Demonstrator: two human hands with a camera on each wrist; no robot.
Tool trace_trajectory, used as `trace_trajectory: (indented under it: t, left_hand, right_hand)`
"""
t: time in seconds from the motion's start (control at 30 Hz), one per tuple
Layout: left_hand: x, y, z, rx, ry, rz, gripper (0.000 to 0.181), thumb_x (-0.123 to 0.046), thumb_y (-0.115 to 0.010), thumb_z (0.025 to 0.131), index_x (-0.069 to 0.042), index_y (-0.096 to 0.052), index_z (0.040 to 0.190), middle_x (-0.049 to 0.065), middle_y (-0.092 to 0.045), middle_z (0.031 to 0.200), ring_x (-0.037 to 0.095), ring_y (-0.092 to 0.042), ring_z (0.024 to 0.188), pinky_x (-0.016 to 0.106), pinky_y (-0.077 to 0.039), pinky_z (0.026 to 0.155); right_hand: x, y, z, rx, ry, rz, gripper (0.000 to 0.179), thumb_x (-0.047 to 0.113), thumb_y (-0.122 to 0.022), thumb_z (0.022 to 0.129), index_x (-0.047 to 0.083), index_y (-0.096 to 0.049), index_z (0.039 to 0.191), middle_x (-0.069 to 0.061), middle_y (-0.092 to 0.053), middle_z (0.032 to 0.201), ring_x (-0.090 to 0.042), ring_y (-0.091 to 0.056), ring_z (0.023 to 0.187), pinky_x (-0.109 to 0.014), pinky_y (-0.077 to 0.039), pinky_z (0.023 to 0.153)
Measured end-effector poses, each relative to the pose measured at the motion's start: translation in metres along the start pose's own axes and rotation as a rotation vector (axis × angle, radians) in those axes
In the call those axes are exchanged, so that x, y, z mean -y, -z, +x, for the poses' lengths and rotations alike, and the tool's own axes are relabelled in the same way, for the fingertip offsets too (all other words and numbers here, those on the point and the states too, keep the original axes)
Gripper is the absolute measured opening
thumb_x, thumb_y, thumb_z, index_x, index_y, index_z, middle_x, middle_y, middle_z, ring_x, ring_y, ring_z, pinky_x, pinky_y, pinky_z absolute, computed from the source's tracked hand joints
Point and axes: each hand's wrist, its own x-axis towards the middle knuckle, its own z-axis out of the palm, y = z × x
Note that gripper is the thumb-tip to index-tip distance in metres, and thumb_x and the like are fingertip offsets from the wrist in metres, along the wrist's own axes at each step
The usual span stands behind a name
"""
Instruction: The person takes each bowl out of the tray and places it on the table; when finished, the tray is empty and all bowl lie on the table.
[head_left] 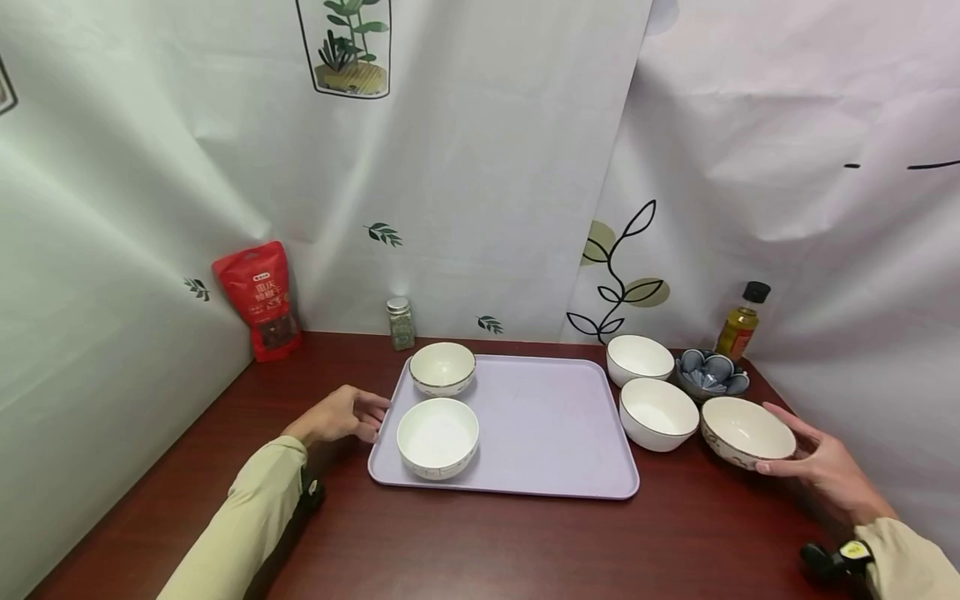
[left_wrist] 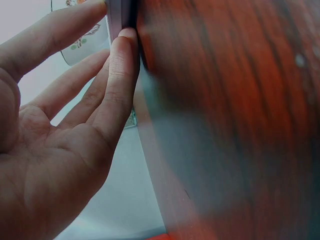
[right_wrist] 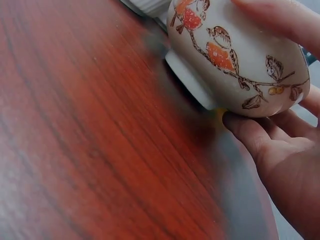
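Observation:
My left hand [head_left: 341, 417] is at the left edge of a lilac tray [head_left: 555, 425], its loosely bent fingers [left_wrist: 117, 75] and thumb touching the rim. On the tray's left side stand two bowls, a cream bowl [head_left: 442, 367] behind and a white bowl [head_left: 437, 437] in front. At the far right, my right hand [head_left: 828, 467] grips a cream bowl [head_left: 748, 429] by its side, thumb and fingers spread round it. That bowl [right_wrist: 235, 60] carries a painted branch with orange fruit. I cannot tell whether its foot touches the table.
Two white bowls [head_left: 639, 358] [head_left: 658, 412] stand right of the tray. Behind the held bowl is a dark bowl [head_left: 708, 379] with several blue-grey pieces. An oil bottle [head_left: 741, 325], a spice jar [head_left: 401, 325] and a red pouch [head_left: 262, 300] stand along the back cloth.

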Motion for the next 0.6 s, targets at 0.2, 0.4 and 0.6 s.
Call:
trace_trajectory:
  t: [0.2,0.4,0.6]
  left_hand:
    - [0.000,-0.001,0.000,0.002,-0.011,0.003,0.057,0.009,-0.076,0.074,0.018,-0.057,0.128,0.026,-0.070,0.106,0.025,-0.072,0.092,0.031,-0.062,0.077]
    - [-0.004,0.000,-0.001,0.000,-0.007,0.010,0.057,0.009,-0.076,0.075,0.017,-0.058,0.128,0.026,-0.070,0.106,0.025,-0.072,0.091,0.031,-0.062,0.078]
    - [-0.004,0.002,0.000,-0.007,-0.009,0.014,0.057,0.008,-0.076,0.075,0.018,-0.057,0.128,0.026,-0.070,0.106,0.025,-0.072,0.091,0.031,-0.062,0.077]
  right_hand:
    - [-0.002,0.003,0.002,0.051,0.028,-0.070,0.086,-0.015,-0.065,0.085,0.035,-0.041,0.151,0.034,-0.055,0.121,0.014,-0.058,0.103,-0.012,-0.055,0.077]
    - [0.003,0.006,0.005,0.028,0.029,-0.422,0.089,0.001,-0.072,0.087,0.023,-0.026,0.160,0.042,-0.039,0.129,0.024,-0.046,0.103,-0.003,-0.045,0.079]
    - [0.008,0.008,0.011,0.032,-0.028,-0.610,0.094,0.016,-0.075,0.088,0.015,-0.018,0.162,0.039,-0.029,0.132,0.029,-0.037,0.101,-0.001,-0.040,0.078]
